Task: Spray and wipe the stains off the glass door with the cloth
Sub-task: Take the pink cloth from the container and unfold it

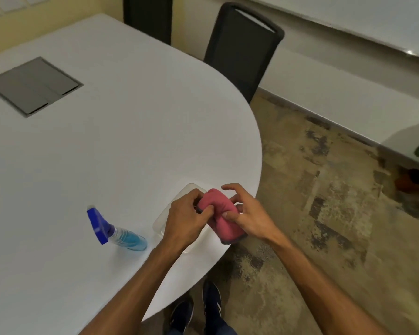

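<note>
Table point(107, 146): white, with a rounded edge; it spreads under and far beyond both hands, and its curved rim passes just below the fingers.
Floor point(324, 213): mottled brown and grey, to the right of the right hand's fingers and below the table rim.
Chairs: one dark chair point(242, 49) stands well beyond the fingers at the table's far edge; a second dark chair point(148, 18) shows at the top, farther still.
Panel point(34, 85): grey square set into the tabletop, well apart from the fingers, far up and to the left.
Clear container point(162, 218): see-through plastic, lying on the table directly under the left hand; only its rim shows around the hand.
Spray bottle point(121, 234): blue liquid, blue trigger head, standing on the table near the left hand, to the left of its fingers, not touched.
Cloth point(221, 213): pink, bunched into a roll with a dark edge at its lower end, held between the two hands just over the table rim.
Left hand point(186, 218): fingers curled and pinching the cloth's left side.
Right hand point(249, 213): thumb pressed on the cloth's right side; index and middle fingers lifted and spread above it, so the grip is loose.
Shoes point(196, 308): dark with white stripes, on the floor below the wrists.
</note>
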